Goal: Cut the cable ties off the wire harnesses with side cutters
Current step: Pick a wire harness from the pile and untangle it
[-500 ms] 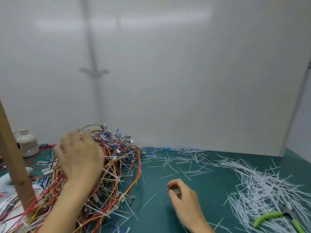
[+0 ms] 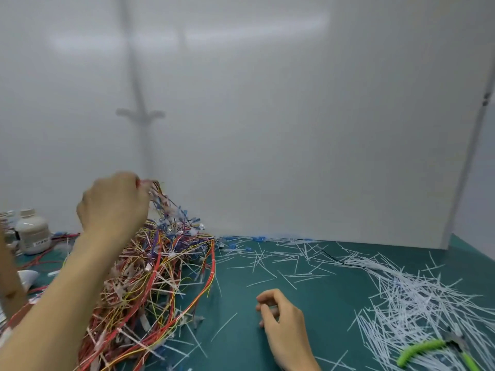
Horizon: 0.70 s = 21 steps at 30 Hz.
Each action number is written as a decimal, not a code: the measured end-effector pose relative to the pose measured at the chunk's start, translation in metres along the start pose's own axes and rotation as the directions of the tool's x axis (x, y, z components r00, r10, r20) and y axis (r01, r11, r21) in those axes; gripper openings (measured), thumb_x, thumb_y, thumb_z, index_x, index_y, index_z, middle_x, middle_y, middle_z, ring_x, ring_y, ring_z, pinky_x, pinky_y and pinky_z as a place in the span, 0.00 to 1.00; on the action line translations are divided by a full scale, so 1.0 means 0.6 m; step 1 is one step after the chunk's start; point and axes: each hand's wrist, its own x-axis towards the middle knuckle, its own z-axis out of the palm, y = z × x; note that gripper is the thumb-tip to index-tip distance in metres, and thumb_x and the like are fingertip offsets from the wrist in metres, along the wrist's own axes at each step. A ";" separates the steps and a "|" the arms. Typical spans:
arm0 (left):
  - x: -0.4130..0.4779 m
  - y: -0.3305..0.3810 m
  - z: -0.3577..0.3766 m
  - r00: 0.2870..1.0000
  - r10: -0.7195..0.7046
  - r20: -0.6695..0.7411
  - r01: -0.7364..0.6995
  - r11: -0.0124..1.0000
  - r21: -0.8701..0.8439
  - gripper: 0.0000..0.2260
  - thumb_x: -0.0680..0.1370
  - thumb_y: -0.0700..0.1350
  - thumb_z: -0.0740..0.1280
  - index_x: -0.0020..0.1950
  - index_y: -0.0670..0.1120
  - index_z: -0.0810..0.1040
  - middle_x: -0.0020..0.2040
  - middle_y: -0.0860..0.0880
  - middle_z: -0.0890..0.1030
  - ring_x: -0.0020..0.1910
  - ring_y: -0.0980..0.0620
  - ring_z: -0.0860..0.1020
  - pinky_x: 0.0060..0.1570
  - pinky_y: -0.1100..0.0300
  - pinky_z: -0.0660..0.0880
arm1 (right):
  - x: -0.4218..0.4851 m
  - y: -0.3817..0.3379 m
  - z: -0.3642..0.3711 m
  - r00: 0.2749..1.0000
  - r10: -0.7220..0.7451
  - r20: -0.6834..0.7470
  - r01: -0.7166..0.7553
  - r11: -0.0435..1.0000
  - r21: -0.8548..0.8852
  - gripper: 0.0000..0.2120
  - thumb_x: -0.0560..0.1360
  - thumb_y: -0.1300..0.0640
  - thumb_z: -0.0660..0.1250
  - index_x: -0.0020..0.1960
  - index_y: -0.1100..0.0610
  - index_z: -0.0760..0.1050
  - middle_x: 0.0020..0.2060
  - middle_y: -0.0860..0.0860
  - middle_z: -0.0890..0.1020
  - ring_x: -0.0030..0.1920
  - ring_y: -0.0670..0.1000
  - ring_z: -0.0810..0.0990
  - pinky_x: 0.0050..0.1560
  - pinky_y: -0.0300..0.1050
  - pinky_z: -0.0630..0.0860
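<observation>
A tangled heap of red, yellow and purple wire harnesses (image 2: 150, 285) with white cable ties lies on the left of the green mat. My left hand (image 2: 113, 204) is raised above the heap and grips a bundle of wires (image 2: 166, 207), pulling it up. My right hand (image 2: 281, 319) rests on the mat to the right of the heap, fingers loosely curled, holding nothing. The side cutters (image 2: 439, 349) with green handles lie on the mat at the lower right, among cut ties, apart from both hands.
Cut white tie strips (image 2: 417, 295) are strewn over the right half of the green mat (image 2: 241, 303). A white bottle (image 2: 32, 231) stands at the far left. A white panel (image 2: 294, 129) walls off the back. A wooden post (image 2: 8, 274) stands at the left edge.
My left hand has closed on a bundle of wires and lifted it up out of the heap. My right hand has stayed in place on the mat.
</observation>
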 end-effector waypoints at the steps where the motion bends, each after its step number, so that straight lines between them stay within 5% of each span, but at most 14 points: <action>1: 0.008 0.013 -0.012 0.998 -0.009 -0.059 0.004 0.996 -0.086 0.16 0.82 0.51 0.61 0.52 0.41 0.81 0.48 0.33 0.81 0.49 0.31 0.77 0.48 0.44 0.74 | -0.001 0.000 0.000 1.000 -0.015 0.002 0.015 1.000 -0.004 0.11 0.76 0.63 0.65 0.43 0.48 0.77 0.37 0.45 0.84 0.36 0.50 0.80 0.42 0.37 0.76; 6: 0.022 0.084 -0.056 0.954 -0.164 -0.252 0.000 0.838 -0.546 0.15 0.81 0.50 0.60 0.54 0.42 0.81 0.51 0.39 0.83 0.52 0.36 0.77 0.50 0.48 0.72 | -0.002 -0.016 -0.013 0.997 -0.073 -0.009 0.073 0.997 0.006 0.12 0.77 0.63 0.65 0.44 0.46 0.77 0.39 0.42 0.84 0.35 0.45 0.80 0.40 0.37 0.76; 10: 0.006 0.140 -0.082 0.875 -0.230 -0.427 -0.185 0.657 -0.731 0.15 0.81 0.51 0.57 0.56 0.46 0.80 0.49 0.51 0.82 0.52 0.43 0.78 0.48 0.52 0.72 | 0.010 -0.076 -0.048 0.982 -0.161 -0.098 0.177 0.968 0.180 0.11 0.79 0.64 0.65 0.45 0.48 0.79 0.40 0.42 0.85 0.35 0.44 0.81 0.37 0.34 0.74; 13: -0.040 0.183 -0.051 0.947 0.013 -0.322 -0.251 0.658 -0.710 0.13 0.80 0.48 0.57 0.57 0.49 0.79 0.48 0.50 0.82 0.49 0.43 0.79 0.45 0.52 0.72 | 0.013 -0.139 -0.089 0.969 -0.199 -0.148 0.246 0.860 0.447 0.09 0.81 0.54 0.62 0.52 0.53 0.81 0.45 0.47 0.86 0.40 0.45 0.82 0.38 0.39 0.76; 15: -0.104 0.202 -0.001 0.953 0.243 -0.182 -0.300 0.672 -0.677 0.11 0.80 0.44 0.59 0.59 0.51 0.78 0.50 0.51 0.82 0.49 0.45 0.79 0.44 0.55 0.71 | 0.015 -0.168 -0.115 0.975 -0.213 -0.057 0.199 0.736 0.647 0.23 0.77 0.39 0.58 0.58 0.54 0.80 0.51 0.48 0.86 0.47 0.45 0.83 0.44 0.40 0.79; 18: -0.218 0.207 0.072 0.803 0.593 0.062 -0.436 0.655 -0.617 0.20 0.81 0.42 0.59 0.72 0.54 0.67 0.66 0.54 0.73 0.56 0.48 0.78 0.52 0.51 0.74 | 0.023 -0.182 -0.146 0.990 -0.113 0.085 0.018 0.696 0.717 0.28 0.74 0.35 0.60 0.54 0.57 0.84 0.48 0.51 0.87 0.46 0.45 0.84 0.40 0.37 0.79; 21: -0.273 0.187 0.109 0.595 0.774 0.216 -0.558 0.591 -0.583 0.30 0.76 0.48 0.60 0.76 0.62 0.56 0.69 0.62 0.59 0.57 0.54 0.74 0.53 0.52 0.75 | 0.035 -0.160 -0.163 0.996 0.055 0.066 -0.083 0.794 0.602 0.16 0.79 0.51 0.65 0.42 0.60 0.85 0.36 0.55 0.85 0.32 0.51 0.79 0.29 0.37 0.72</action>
